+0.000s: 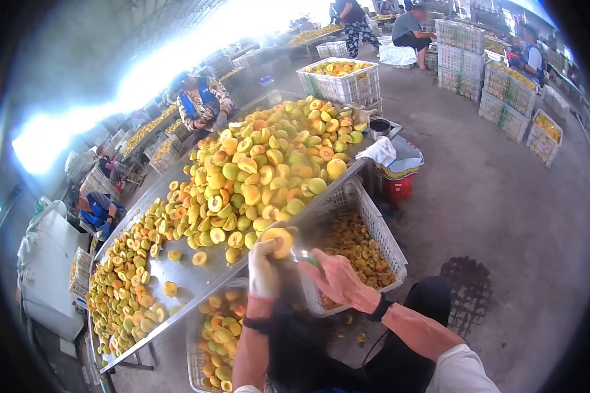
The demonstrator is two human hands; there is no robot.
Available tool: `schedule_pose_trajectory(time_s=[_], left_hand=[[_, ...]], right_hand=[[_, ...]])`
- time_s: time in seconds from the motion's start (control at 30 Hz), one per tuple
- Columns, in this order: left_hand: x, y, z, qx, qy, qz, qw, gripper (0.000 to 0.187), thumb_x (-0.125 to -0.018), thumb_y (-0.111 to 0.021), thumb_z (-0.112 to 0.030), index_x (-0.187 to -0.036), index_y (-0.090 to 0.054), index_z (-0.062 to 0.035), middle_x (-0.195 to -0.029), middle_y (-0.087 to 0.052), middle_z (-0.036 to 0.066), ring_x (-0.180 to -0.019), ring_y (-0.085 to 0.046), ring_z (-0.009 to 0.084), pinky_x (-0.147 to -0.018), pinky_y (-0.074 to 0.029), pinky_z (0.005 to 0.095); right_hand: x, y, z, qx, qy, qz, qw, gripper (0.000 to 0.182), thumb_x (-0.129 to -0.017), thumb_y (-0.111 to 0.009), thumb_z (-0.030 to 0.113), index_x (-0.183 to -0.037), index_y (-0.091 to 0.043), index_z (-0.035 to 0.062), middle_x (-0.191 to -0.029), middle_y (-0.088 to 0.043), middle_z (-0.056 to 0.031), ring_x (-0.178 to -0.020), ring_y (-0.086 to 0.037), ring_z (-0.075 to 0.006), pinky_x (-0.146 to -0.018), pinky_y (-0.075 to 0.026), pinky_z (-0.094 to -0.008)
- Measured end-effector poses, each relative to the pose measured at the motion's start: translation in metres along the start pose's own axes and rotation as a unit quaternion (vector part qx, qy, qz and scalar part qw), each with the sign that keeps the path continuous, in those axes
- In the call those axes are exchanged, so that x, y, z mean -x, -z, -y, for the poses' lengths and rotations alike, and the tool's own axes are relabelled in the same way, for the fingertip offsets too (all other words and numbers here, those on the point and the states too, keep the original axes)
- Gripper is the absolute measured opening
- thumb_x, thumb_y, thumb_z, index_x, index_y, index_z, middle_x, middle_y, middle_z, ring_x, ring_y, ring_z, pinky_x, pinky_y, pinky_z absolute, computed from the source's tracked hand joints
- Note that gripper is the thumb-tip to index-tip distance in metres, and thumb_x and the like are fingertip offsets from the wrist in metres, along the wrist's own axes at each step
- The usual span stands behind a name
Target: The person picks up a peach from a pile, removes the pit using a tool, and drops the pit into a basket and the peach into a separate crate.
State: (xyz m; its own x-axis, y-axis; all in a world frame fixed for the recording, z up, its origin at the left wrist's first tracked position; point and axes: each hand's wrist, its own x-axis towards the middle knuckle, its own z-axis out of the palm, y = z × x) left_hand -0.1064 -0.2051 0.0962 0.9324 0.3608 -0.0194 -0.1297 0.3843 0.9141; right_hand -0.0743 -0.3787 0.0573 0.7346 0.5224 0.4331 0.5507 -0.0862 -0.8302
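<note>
My left hand [263, 272], in a white glove, is closed around a peach half [280, 241], its cut face showing. In my bare right hand [339, 280] is a small green-handled metal tool [306, 257], its tip blurred close to the fruit. Behind both hands, a large heap of halved peaches [255, 167] lies on a metal table [210, 265]. Brown pits and scraps [351, 245] fill part of a white crate [381, 229] below my right hand. Under my left forearm, another white crate [191, 357] holds peach halves.
A person [200, 101] works across the table. A cup [379, 128], a white cloth [379, 152] and a red container [396, 188] are at the table's right end. A full crate [341, 85] stands behind. Stacked crates [460, 62] and other people are farther back.
</note>
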Motion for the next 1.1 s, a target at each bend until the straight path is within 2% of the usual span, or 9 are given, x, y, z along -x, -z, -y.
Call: schedule_pose_trajectory(time_s=[0.07, 0.17, 0.3, 0.47, 0.67, 0.77, 0.8, 0.83, 1.1], left_hand=[[0.002, -0.019, 0.010, -0.003, -0.024, 0.036, 0.999, 0.051, -0.089, -0.046, -0.017, -0.135, -0.057, 0.0036, -0.117, -0.070, 0.018, -0.098, -0.066, 0.0228, -0.088, -0.054, 0.0335], [0.000, -0.027, 0.032, 0.065, -0.017, 0.067, 0.995, 0.047, -0.097, -0.045, -0.024, -0.133, -0.058, 0.0041, -0.116, -0.071, 0.017, -0.102, -0.066, 0.0235, -0.096, -0.052, 0.0346], [-0.003, -0.022, 0.056, 0.044, -0.055, 0.033, 0.997, 0.063, -0.111, -0.033, -0.049, -0.127, -0.063, 0.0043, -0.107, -0.072, 0.017, -0.098, -0.066, 0.0227, -0.089, -0.054, 0.0325], [0.000, -0.015, 0.059, 0.022, -0.053, -0.001, 0.998, 0.064, -0.113, -0.027, -0.050, -0.124, -0.064, 0.0009, -0.108, -0.071, 0.013, -0.099, -0.066, 0.0195, -0.091, -0.053, 0.0319], [0.002, -0.016, 0.052, -0.042, -0.102, -0.066, 0.992, 0.066, -0.113, -0.026, -0.050, -0.119, -0.067, 0.0017, -0.102, -0.072, 0.011, -0.096, -0.065, 0.0175, -0.088, -0.052, 0.0311], [0.007, -0.021, 0.048, -0.055, -0.125, -0.110, 0.985, 0.067, -0.113, -0.027, -0.050, -0.114, -0.068, 0.0026, -0.097, -0.073, 0.011, -0.092, -0.066, 0.0180, -0.086, -0.053, 0.0314], [0.008, -0.021, 0.047, -0.047, -0.131, -0.127, 0.982, 0.066, -0.113, -0.027, -0.049, -0.111, -0.069, 0.0030, -0.094, -0.073, 0.012, -0.089, -0.067, 0.0184, -0.085, -0.053, 0.0315], [0.008, -0.021, 0.047, -0.046, -0.132, -0.129, 0.982, 0.066, -0.113, -0.027, -0.049, -0.111, -0.069, 0.0030, -0.094, -0.073, 0.012, -0.089, -0.067, 0.0184, -0.085, -0.053, 0.0315], [0.005, -0.031, 0.050, -0.030, -0.156, -0.180, 0.971, 0.066, -0.113, -0.030, -0.050, -0.105, -0.069, 0.0034, -0.089, -0.072, 0.012, -0.083, -0.066, 0.0179, -0.079, -0.051, 0.0289]], right_hand=[[0.000, 0.005, -0.005, 0.056, -0.018, -0.009, 0.998, 0.042, -0.103, -0.059, 0.041, -0.095, -0.059, 0.0003, -0.075, -0.065, -0.0262, -0.071, -0.063, -0.0486, -0.063, -0.047, -0.0549], [0.000, 0.008, -0.011, 0.109, -0.042, -0.007, 0.993, 0.044, -0.103, -0.058, 0.044, -0.094, -0.059, 0.0001, -0.074, -0.066, -0.0257, -0.071, -0.065, -0.0470, -0.064, -0.050, -0.0551], [-0.004, 0.007, -0.019, 0.148, -0.064, 0.025, 0.987, 0.044, -0.103, -0.058, 0.043, -0.093, -0.059, -0.0001, -0.074, -0.066, -0.0252, -0.071, -0.065, -0.0455, -0.065, -0.050, -0.0548], [-0.007, -0.002, -0.021, 0.163, -0.038, 0.039, 0.985, 0.043, -0.103, -0.058, 0.040, -0.093, -0.059, -0.0011, -0.073, -0.066, -0.0252, -0.071, -0.066, -0.0453, -0.064, -0.050, -0.0542], [-0.008, -0.016, -0.024, 0.147, -0.047, 0.044, 0.987, 0.025, -0.103, -0.057, 0.027, -0.123, -0.067, 0.0136, -0.084, -0.066, -0.0200, -0.073, -0.067, -0.0411, -0.063, -0.051, -0.0513], [-0.005, -0.021, -0.016, 0.156, 0.009, 0.026, 0.987, 0.027, -0.102, -0.063, 0.022, -0.098, -0.057, -0.0043, -0.074, -0.063, -0.0285, -0.071, -0.064, -0.0485, -0.059, -0.049, -0.0501], [-0.003, -0.022, -0.018, 0.157, -0.018, 0.071, 0.985, 0.019, -0.102, -0.060, 0.020, -0.117, -0.060, 0.0095, -0.086, -0.064, -0.0245, -0.074, -0.066, -0.0438, -0.062, -0.051, -0.0500], [-0.001, -0.024, -0.019, 0.159, -0.044, 0.115, 0.980, 0.037, -0.101, -0.057, 0.018, -0.137, -0.063, 0.0234, -0.098, -0.064, -0.0204, -0.077, -0.067, -0.0391, -0.065, -0.053, -0.0500], [-0.004, -0.023, -0.014, 0.084, -0.089, 0.076, 0.990, 0.029, -0.105, -0.054, 0.029, -0.122, -0.065, 0.0081, -0.089, -0.065, -0.0245, -0.078, -0.065, -0.0461, -0.065, -0.050, -0.0531]])
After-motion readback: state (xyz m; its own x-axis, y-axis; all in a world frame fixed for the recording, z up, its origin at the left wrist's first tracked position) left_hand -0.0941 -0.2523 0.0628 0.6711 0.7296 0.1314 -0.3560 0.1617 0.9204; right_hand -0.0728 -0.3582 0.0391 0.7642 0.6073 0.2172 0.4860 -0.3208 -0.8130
